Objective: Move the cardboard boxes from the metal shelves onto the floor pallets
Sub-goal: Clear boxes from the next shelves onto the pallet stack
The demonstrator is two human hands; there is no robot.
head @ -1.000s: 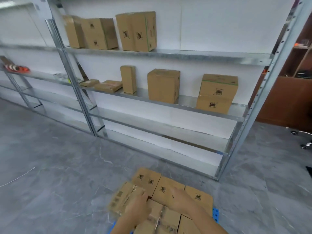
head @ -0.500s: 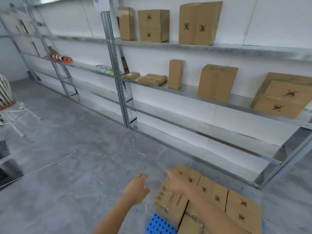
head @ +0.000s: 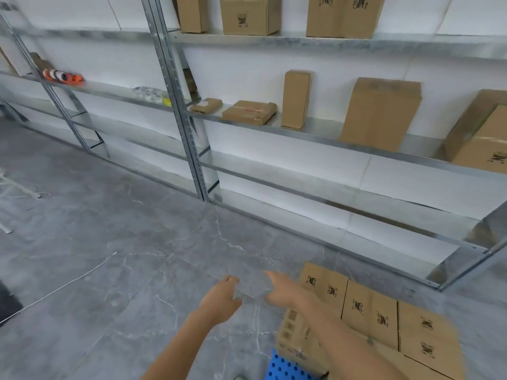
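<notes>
Head view is showing grey floor [head: 109,270] filling the lower left, with metal shelves [head: 175,105] running along the white wall behind it. Cardboard boxes on the pallet [head: 370,311] are sitting packed side by side at lower right, printed tops facing up. A corner of the blue pallet [head: 288,368] is poking out beneath them.

More boxes are waiting on the shelves. Three are standing on the top shelf [head: 248,15], cut off by the frame edge. On the middle shelf, going by size, stacked boxes [head: 480,141] are sitting at the right edge, then a big upright box [head: 380,113], a tall narrow box [head: 296,98], a flat box [head: 249,112] and a small flat box [head: 206,105].

Right hand [head: 285,290] is reaching out just beside the pallet boxes' left corner, fingers loose, grasping nothing, its forearm crossing over those boxes. Left hand [head: 219,300] is hovering over bare floor near it, fingers relaxed, also empty. An orange-and-white item [head: 62,76] is lying far left on the middle shelf, too blurred to identify.
</notes>
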